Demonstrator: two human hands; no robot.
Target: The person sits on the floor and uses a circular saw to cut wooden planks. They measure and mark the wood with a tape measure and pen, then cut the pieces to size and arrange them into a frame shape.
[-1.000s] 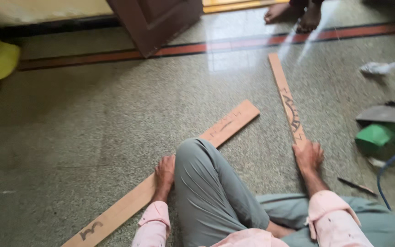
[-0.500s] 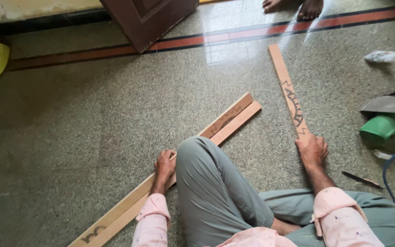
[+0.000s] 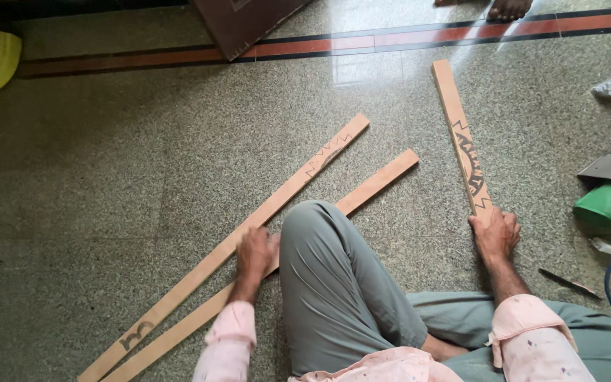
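Person is sitting on the floor [image 3: 107, 184] with a raised knee [image 3: 319, 233] between both arms. Left hand [image 3: 254, 256] lies flat, fingers spread, across two long wooden strips [image 3: 298, 185] just left of that knee, pressing rather than gripping. Right hand [image 3: 495, 233] presses down on the near end of a third strip [image 3: 461, 134] right of the knee, not closed around it. Polished floor looks slick, so I'd guess a strip could skate sideways under an uneven push.

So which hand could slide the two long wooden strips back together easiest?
Probably the left hand: it already rests on the two long strips. The right hand presses the separate marked strip farther off.
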